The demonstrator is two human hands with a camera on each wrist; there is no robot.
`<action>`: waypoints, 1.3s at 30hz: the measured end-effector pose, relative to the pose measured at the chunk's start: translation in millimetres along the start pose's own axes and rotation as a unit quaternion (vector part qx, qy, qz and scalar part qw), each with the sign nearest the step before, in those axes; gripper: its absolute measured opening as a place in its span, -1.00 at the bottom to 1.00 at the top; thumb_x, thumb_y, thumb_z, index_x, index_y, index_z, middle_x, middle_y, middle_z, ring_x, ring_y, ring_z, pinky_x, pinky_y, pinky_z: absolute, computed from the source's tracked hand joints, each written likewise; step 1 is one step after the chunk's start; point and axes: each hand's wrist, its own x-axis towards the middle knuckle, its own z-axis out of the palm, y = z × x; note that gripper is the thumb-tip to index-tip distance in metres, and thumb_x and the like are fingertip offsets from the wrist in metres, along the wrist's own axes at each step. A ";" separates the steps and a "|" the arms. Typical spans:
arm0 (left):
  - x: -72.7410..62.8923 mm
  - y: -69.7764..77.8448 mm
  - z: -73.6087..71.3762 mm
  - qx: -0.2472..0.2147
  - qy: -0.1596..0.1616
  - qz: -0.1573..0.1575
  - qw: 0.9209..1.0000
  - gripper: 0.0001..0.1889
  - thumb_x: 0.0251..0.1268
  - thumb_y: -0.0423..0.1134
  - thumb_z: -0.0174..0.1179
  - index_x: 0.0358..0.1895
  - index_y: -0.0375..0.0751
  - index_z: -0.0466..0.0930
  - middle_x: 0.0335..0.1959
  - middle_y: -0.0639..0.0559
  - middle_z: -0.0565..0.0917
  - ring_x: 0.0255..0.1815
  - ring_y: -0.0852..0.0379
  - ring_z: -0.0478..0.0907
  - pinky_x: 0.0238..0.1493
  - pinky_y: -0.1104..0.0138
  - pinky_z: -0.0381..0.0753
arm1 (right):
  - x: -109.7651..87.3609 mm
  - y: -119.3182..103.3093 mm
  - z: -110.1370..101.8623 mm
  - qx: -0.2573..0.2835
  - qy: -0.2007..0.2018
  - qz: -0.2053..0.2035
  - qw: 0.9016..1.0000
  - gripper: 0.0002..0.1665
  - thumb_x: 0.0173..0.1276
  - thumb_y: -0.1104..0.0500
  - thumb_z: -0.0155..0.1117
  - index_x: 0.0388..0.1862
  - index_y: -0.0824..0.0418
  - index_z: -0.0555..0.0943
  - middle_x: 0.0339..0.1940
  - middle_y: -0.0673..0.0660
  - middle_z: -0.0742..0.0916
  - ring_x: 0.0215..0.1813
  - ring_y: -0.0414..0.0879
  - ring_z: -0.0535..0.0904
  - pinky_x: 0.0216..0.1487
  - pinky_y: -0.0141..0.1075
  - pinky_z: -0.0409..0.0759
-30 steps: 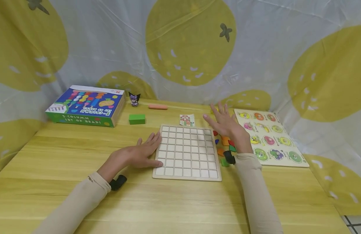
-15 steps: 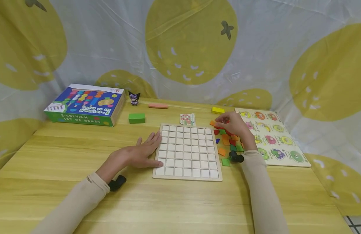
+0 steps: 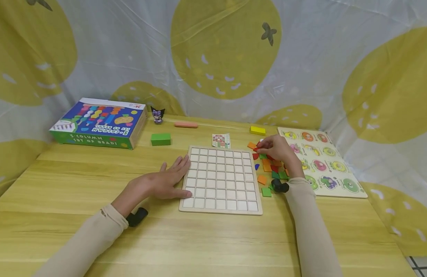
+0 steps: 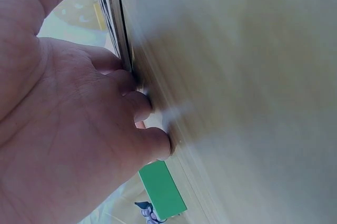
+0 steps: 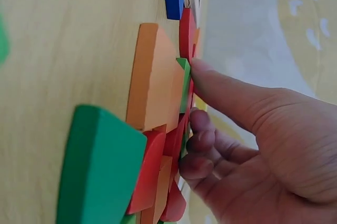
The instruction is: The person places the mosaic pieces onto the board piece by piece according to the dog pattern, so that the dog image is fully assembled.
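A square wooden grid board (image 3: 221,179) with bare cells lies mid-table. My left hand (image 3: 166,180) rests flat at its left side, fingers extended and thumb over the edge; the left wrist view shows the palm (image 4: 68,124) beside the board's side. To the board's right lies a loose pile of small coloured tiles, among them orange (image 3: 266,165), green (image 3: 266,192) and blue (image 3: 257,167) ones. My right hand (image 3: 277,150) is over the far end of the pile, thumb and fingertips pinching a small red tile (image 3: 256,149). The fingers partly hide that tile.
A small pattern card (image 3: 221,141) lies behind the board. Further back are a green block (image 3: 161,139), a yellow block (image 3: 257,130), a pink stick (image 3: 186,124) and a small figurine (image 3: 158,115). A bead-set box (image 3: 99,123) stands left, a fruit puzzle board (image 3: 318,161) right.
My right hand came down from spread above the pile, fingers curling to the tiles; lately its fingertips shifted slightly from beside an orange tile to a red one. The left hand stayed put.
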 end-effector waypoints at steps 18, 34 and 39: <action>8.7 -9.9 2.6 0.033 -0.007 -0.028 0.999 0.28 0.38 0.57 0.12 0.78 -0.12 -0.40 0.79 -0.02 -0.51 0.80 -0.04 -0.55 0.71 -0.24 -0.44 | -0.1 -4.5 -2.7 -0.004 -0.020 0.018 1.000 -0.79 0.50 0.19 0.49 -0.14 0.33 0.68 -0.31 0.17 0.74 -0.25 0.05 0.57 -0.12 -0.19 0.55; 11.2 -13.1 4.9 0.040 -0.009 -0.028 0.999 0.34 0.29 0.67 0.07 0.78 -0.12 -0.40 0.79 -0.03 -0.51 0.80 -0.04 -0.54 0.71 -0.25 -0.45 | -0.2 -13.8 -5.0 0.049 0.012 -0.033 0.998 -0.77 0.57 0.23 0.40 0.05 0.36 0.81 -0.09 0.31 0.85 -0.11 0.19 0.78 -0.10 -0.20 0.72; 5.9 -5.1 1.4 0.029 -0.011 -0.021 0.999 0.30 0.37 0.58 0.12 0.78 -0.18 -0.40 0.80 -0.07 -0.50 0.80 -0.11 -0.53 0.69 -0.29 -0.47 | 2.0 -33.0 2.2 0.109 -0.005 -0.044 0.993 -0.75 0.56 0.22 0.43 0.06 0.37 0.80 -0.13 0.34 0.85 -0.20 0.22 0.76 -0.18 -0.13 0.74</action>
